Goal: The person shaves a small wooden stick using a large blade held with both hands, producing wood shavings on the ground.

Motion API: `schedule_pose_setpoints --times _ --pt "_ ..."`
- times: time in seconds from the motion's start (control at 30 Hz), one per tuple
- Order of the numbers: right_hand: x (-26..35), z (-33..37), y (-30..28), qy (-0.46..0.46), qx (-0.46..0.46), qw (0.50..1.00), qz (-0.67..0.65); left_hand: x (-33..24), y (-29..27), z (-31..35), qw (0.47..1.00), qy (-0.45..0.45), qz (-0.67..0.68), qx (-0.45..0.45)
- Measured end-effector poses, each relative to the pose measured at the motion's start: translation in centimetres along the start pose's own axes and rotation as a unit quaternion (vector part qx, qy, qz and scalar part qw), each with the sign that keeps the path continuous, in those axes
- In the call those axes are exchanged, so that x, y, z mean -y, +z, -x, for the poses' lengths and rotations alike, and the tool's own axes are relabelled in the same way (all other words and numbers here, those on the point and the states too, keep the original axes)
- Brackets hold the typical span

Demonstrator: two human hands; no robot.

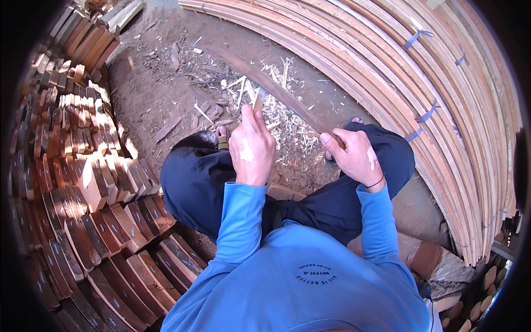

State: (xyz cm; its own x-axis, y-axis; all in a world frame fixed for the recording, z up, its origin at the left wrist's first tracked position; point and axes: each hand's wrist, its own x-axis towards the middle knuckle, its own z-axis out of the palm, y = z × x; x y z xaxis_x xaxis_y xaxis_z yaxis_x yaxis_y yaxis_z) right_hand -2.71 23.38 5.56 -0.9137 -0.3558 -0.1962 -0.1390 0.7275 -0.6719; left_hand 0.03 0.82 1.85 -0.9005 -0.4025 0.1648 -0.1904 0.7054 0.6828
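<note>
My left hand (253, 146) is closed in a pinch around a short pale wood piece (258, 98), which points away from me above the fingers. My right hand (355, 156) is wrapped round the near end of a long, narrow brown knife-like blade (296, 105), thumb laid along the top. From that fist the blade reaches far and to the left, passing just beyond the wood piece; whether they touch I cannot tell. Its handle is mostly hidden in my fingers. Pale wood shavings (285, 119) lie on the ground below both hands.
Stacked short brown wood blocks (105, 232) rise close at my left. Long planks (354, 50), tied with blue strips, curve across the far and right sides. My knees (202, 177) spread either side of the shavings. Cut round sticks (481, 304) are at the lower right.
</note>
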Motion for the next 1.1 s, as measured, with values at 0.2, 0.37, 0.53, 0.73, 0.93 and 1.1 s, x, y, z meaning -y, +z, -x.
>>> schedule_pose_setpoints --times 0.2,0.37,0.53,0.73,0.93,1.1 --pt "1.3 0.3 -0.2 -0.002 0.028 0.999 0.045 0.2 0.0 0.1 1.000 0.003 0.022 0.004" --pt "0.4 -1.3 1.3 -0.057 -0.053 0.993 0.094 0.2 0.2 0.3 1.000 0.002 0.006 0.016" --pt "-0.1 -4.0 1.0 0.043 -0.071 0.996 0.039 -0.3 -0.1 0.1 1.000 0.017 0.014 0.009" --pt "1.0 -1.4 0.0 0.007 -0.019 1.000 0.018 0.0 0.3 0.0 0.999 0.025 -0.016 -0.018" --pt "3.1 0.6 -1.0 0.012 0.050 0.997 0.049 0.1 0.3 0.3 0.999 0.017 -0.050 -0.007" --pt "2.6 -0.5 -0.5 0.007 0.027 0.993 0.111 0.3 0.6 0.2 0.998 0.022 -0.062 0.002"
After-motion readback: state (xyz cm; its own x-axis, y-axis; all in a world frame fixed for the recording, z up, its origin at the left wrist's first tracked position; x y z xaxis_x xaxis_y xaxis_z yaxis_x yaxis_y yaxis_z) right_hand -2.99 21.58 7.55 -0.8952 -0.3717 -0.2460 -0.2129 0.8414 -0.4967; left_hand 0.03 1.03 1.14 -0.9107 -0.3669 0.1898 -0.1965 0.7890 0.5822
